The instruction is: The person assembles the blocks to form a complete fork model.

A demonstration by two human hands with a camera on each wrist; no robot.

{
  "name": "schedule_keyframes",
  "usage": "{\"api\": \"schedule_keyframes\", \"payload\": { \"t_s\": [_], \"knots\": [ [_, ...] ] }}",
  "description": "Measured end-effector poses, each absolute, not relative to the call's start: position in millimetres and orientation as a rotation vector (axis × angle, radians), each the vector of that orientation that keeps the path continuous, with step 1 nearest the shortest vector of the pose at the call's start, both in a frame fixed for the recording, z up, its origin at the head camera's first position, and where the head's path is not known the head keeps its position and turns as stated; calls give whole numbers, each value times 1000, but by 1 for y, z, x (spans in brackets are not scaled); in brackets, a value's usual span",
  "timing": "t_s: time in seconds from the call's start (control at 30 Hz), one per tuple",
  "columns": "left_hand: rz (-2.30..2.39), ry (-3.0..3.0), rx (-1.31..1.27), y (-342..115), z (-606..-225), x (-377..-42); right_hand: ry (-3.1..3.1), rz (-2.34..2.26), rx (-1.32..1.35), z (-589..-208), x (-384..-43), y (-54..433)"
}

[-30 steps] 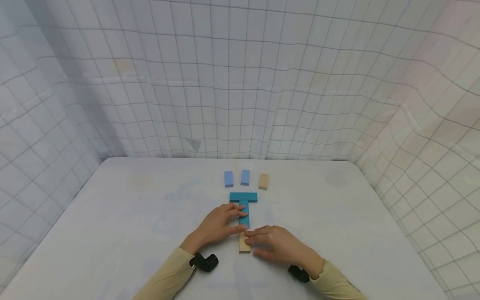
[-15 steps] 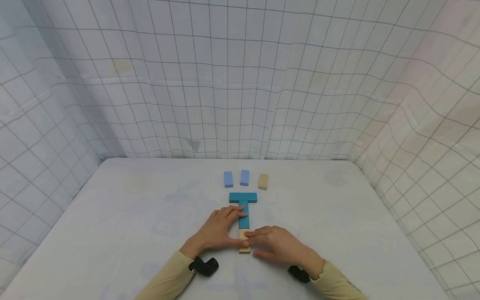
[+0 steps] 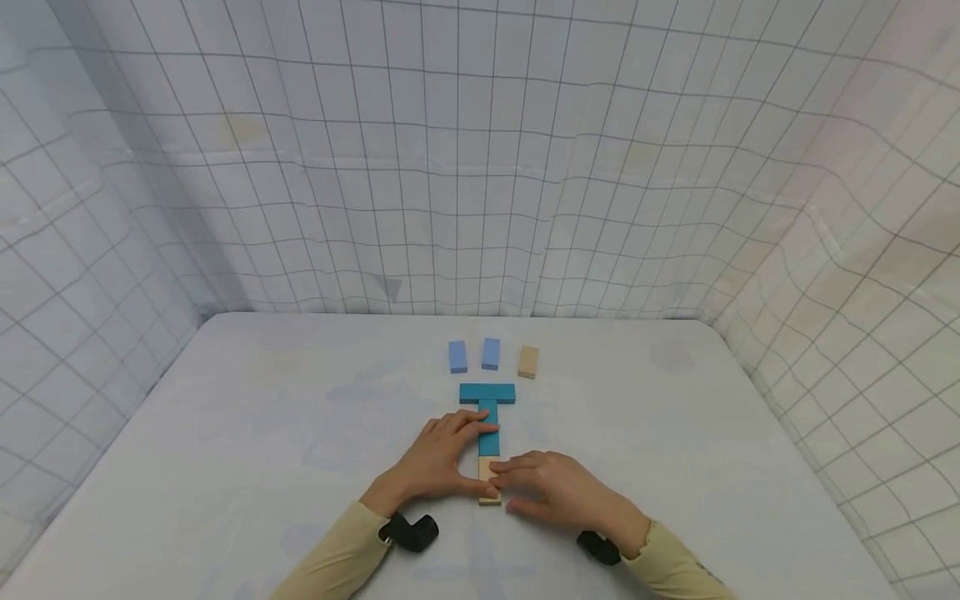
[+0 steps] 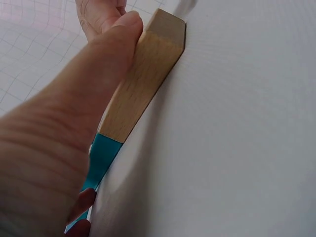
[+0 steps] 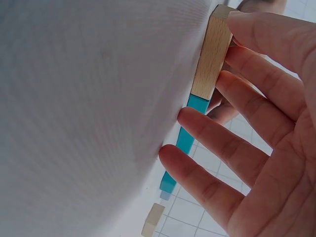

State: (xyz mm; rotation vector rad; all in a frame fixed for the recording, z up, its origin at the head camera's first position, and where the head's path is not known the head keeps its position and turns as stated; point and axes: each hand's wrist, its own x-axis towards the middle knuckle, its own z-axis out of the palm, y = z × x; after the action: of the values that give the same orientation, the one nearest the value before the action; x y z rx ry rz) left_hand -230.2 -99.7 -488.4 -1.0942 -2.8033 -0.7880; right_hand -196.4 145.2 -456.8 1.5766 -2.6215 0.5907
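Note:
A plain wooden block [image 3: 486, 461] lies end to end with a teal block [image 3: 489, 443]. Across the far end of that teal block lies a second teal block [image 3: 487, 392], the pieces forming a long T. My left hand [image 3: 435, 462] comes in from the left, its fingers resting over the teal stem and its thumb lying along the top of the wooden block [image 4: 143, 79]. From the right, my right hand [image 3: 558, 492] touches the wooden block [image 5: 212, 59] with extended fingertips. Its thumb tip is at the block's near end in the right wrist view.
Beyond the T, two light blue blocks [image 3: 457, 357] and another wooden block [image 3: 528, 362] lie in a loose row. All rest on a white table [image 3: 262, 467]. White grid-patterned curtains [image 3: 480, 183] enclose its back and sides.
My left thumb has moved toward me, from the joint between teal and wood to the near part of the wooden block. My right hand and the blocks look unchanged.

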Motion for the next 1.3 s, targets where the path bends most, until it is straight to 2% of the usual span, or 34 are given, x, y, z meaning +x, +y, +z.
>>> {"api": "schedule_keyframes", "payload": {
  "t_s": [0.87, 1.3],
  "knots": [
    [-836, -2752, -1114, -98, -494, -230, -2661, 566, 1544, -458, -197, 149],
    [-535, -2748, -1152, -97, -487, -228, -2615, 622, 1427, -454, -203, 153]
  ]
}}
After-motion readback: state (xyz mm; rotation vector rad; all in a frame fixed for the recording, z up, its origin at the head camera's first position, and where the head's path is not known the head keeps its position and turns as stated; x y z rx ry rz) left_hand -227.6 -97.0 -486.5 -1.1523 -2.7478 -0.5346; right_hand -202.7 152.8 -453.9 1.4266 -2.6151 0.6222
